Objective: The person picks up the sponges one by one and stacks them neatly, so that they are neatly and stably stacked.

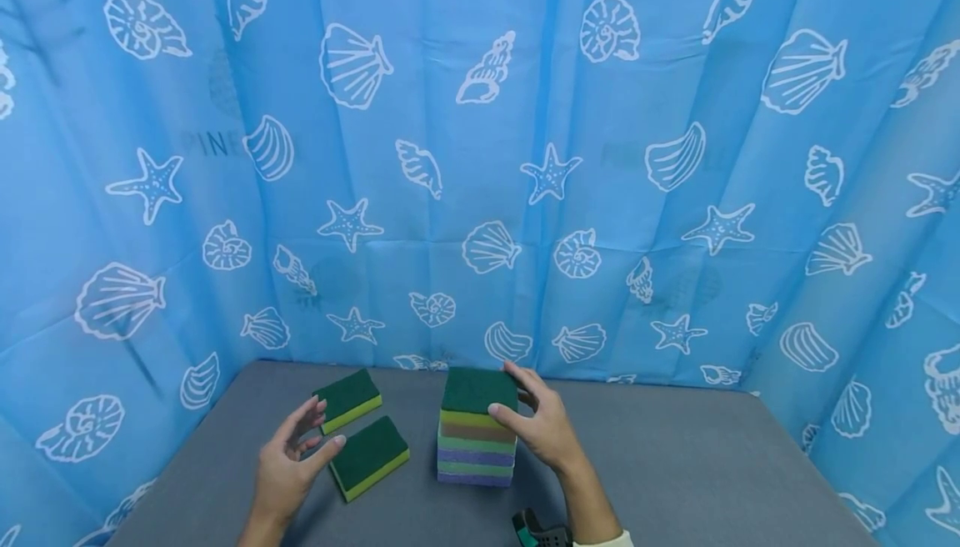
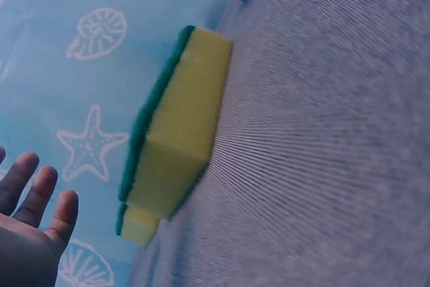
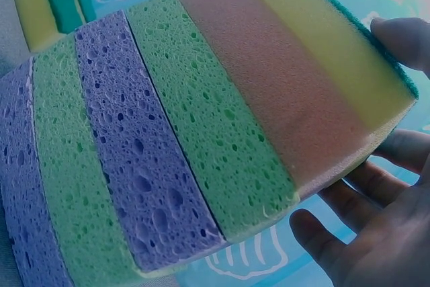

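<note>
A stack of sponges (image 1: 477, 455) stands upright mid-table, with purple, green, brownish and yellow layers. On its top lies a yellow sponge with a dark green scouring pad (image 1: 480, 390). My right hand (image 1: 546, 426) is at the stack's upper right, its thumb at the pad's edge and its fingers along the side, as the right wrist view also shows. To the left, two green-and-yellow scouring sponges lie flat: a nearer one (image 1: 371, 459) and a farther one (image 1: 348, 401). My left hand (image 1: 288, 455) is just left of them, fingers loosely bent and holding nothing.
The grey tabletop (image 1: 660, 455) extends to both sides of the stack. A blue curtain (image 1: 465, 155) with white shell prints hangs behind and around the table. A dark band with a green part (image 1: 536, 526) is at my right wrist.
</note>
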Demonstrator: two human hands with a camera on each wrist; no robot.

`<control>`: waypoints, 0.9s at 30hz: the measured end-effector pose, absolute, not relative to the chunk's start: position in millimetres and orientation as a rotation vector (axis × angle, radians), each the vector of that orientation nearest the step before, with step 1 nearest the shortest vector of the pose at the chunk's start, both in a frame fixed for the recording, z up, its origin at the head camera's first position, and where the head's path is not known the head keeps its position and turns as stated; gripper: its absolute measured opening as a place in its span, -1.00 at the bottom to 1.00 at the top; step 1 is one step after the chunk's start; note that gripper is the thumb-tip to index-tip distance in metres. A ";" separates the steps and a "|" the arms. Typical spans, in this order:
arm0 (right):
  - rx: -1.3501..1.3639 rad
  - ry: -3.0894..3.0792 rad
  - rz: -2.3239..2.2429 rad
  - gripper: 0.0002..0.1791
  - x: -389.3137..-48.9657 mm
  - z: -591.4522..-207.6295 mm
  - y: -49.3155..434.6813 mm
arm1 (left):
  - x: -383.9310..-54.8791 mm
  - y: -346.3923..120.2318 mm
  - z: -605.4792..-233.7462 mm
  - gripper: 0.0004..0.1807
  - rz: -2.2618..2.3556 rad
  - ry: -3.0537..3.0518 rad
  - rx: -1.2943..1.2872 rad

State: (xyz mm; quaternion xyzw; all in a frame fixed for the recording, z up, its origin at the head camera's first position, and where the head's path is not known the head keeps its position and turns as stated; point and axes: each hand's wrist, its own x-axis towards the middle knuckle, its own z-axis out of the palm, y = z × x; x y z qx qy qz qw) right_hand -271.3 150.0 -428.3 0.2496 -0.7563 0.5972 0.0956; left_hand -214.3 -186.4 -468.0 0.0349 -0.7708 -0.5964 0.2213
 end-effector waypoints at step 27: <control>0.784 -2.228 1.742 -0.34 -272.1 -430.0 151.0 | -222.3 -200.1 -501.0 -0.11 -1.716 -2.602 0.070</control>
